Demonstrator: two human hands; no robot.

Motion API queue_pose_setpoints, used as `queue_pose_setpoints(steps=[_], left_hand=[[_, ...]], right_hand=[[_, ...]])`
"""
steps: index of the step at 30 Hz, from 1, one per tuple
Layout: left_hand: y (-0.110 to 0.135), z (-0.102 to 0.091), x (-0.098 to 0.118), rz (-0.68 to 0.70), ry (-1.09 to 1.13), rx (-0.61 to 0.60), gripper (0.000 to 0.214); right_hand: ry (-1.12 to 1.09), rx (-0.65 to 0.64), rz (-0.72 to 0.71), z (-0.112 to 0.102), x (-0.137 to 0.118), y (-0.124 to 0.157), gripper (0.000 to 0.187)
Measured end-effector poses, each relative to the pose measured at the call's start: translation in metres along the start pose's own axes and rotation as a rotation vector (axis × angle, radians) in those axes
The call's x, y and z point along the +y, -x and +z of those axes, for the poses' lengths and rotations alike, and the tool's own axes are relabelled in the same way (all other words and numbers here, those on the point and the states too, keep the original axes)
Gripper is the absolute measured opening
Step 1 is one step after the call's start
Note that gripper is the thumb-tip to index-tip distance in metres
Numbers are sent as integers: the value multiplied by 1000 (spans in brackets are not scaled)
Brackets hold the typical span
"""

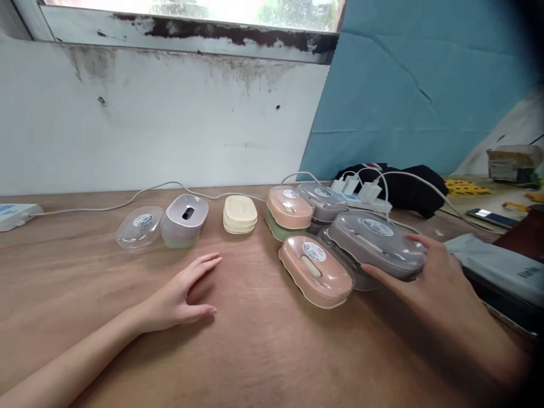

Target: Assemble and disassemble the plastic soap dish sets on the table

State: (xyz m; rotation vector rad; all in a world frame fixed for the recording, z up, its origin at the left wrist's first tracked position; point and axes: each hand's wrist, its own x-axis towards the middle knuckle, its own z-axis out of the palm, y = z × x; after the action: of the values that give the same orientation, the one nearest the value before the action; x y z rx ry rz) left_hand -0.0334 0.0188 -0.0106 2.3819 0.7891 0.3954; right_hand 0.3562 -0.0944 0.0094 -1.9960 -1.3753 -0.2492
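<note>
The grey box [380,243] is in my right hand [446,289], which is clamped on its right end, thumb at the near edge and fingers over the far side. It sits above a second grey box [364,280], mostly hidden; I cannot tell whether the two touch. A peach box [317,271] crowds in at its 8 o'clock. Out at 10 o'clock another peach box [290,207] is stacked on a green one [276,225], with a smaller-looking grey box [323,203] just beside it. At 12 o'clock a power strip [357,200] bristles with white plugs [369,191], and a white cable [414,175] arches off to the right. Black cloth [402,195] is bunched at 1 o'clock, and a pale packet [497,269] lies between 3 and 4, close by my wrist.

My left hand [182,297] is empty, thumb and fingers apart, low over the table [255,351]. From it, a cream stack [240,214] stands at 1 o'clock, a lilac box [186,226] at 12, and a clear lid [138,229] at 11.
</note>
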Motion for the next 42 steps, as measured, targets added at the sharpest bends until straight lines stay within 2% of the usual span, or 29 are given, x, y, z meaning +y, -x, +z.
queue_pose_setpoints(steps=[4, 7, 10, 12, 14, 16, 17, 19, 22, 29, 42], left_hand=[[0, 0, 1, -4, 2, -8, 68], [0, 0, 1, -8, -6, -13, 66], [0, 2, 2, 27, -83, -37, 61], [-1, 4, 3, 66, -191, -69, 54], [-2, 7, 5, 88, -293, -93, 51], [-2, 9, 7, 80, -353, -103, 53], [-2, 9, 8, 70, -369, -105, 55], [-1, 9, 9, 51, -385, -109, 57], [1, 8, 11, 30, -391, -119, 60], [1, 7, 14, 9, -376, -125, 61], [-1, 7, 14, 6, -405, -144, 61]], right_hand=[[-24, -3, -109, 12, 10, -5, 74], [-24, 59, -174, 11, 4, -4, 77], [56, 202, -311, 4, -24, 6, 79], [82, 223, -457, 5, -54, 18, 83], [-24, 0, -619, 14, -85, 32, 78], [-125, -342, -818, 32, -113, 45, 81], [-158, -482, -874, 43, -124, 50, 83], [-157, -716, -885, 65, -140, 55, 77], [-119, -839, -832, 89, -153, 50, 70], [-155, -818, -825, 95, -149, 38, 59], [-136, -812, -836, 96, -148, 39, 59]])
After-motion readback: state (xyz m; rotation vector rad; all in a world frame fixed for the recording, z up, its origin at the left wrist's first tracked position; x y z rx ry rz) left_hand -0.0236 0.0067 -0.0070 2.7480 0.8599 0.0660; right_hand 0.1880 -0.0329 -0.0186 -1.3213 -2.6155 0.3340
